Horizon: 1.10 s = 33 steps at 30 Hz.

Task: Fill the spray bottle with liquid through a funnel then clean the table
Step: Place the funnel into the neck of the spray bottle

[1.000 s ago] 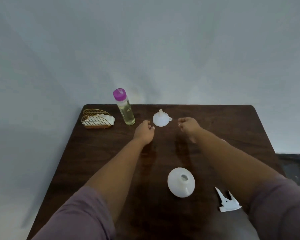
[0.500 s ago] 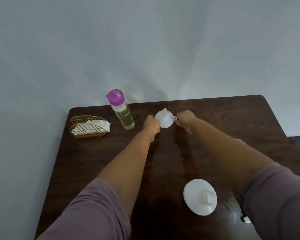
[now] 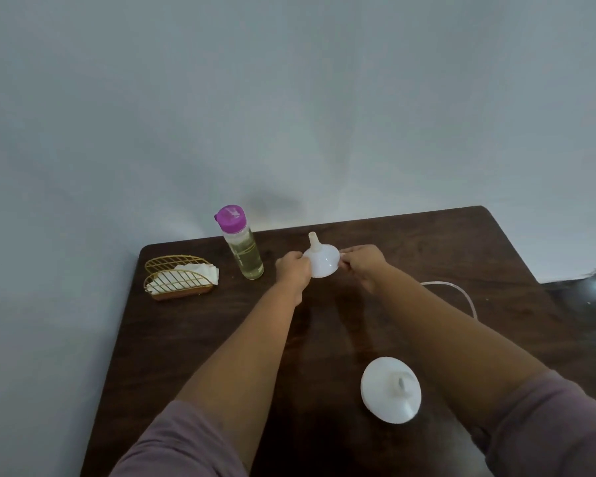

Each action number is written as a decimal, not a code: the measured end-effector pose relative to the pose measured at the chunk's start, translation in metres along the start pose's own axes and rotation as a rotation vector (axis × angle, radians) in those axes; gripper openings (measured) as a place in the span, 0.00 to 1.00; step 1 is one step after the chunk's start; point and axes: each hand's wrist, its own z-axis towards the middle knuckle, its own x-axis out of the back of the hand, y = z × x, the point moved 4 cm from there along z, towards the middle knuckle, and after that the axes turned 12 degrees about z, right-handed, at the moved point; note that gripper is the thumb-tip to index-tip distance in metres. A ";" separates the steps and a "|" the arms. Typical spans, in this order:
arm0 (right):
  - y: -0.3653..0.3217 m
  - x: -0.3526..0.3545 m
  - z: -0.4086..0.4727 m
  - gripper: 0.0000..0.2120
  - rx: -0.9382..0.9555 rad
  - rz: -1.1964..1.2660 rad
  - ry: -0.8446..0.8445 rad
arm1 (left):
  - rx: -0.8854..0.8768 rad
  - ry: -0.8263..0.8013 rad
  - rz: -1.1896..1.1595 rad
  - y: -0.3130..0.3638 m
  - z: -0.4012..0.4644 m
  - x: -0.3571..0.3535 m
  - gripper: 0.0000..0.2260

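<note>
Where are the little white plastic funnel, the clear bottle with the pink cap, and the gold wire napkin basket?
Little white plastic funnel (image 3: 322, 263), head view, on its cone.
Clear bottle with the pink cap (image 3: 246, 256), head view, on its body.
Gold wire napkin basket (image 3: 178, 282), head view, on its front wire.

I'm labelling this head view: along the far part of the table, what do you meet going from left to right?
Napkin holder → bottle → left hand → funnel → right hand. Both hands grip the funnel by its rim.
</note>
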 end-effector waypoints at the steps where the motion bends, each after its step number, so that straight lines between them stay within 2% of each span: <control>1: 0.000 0.002 -0.007 0.09 -0.009 0.044 0.008 | -0.014 0.021 0.007 0.000 -0.008 0.003 0.20; 6: 0.003 0.018 -0.058 0.07 -0.035 0.247 -0.018 | -0.033 0.029 -0.085 -0.001 -0.070 0.006 0.16; 14: 0.013 0.067 -0.146 0.10 -0.034 0.247 -0.019 | -0.086 -0.007 -0.245 -0.018 -0.159 -0.014 0.11; 21: 0.019 0.093 -0.200 0.08 -0.060 0.518 -0.161 | -0.217 0.060 -0.279 -0.024 -0.220 -0.020 0.13; 26: 0.017 0.106 -0.229 0.13 -0.128 0.481 -0.331 | -0.198 -0.014 -0.415 -0.033 -0.250 -0.018 0.13; 33: 0.021 0.117 -0.252 0.16 -0.143 0.474 -0.377 | -0.293 -0.044 -0.427 -0.038 -0.279 -0.017 0.13</control>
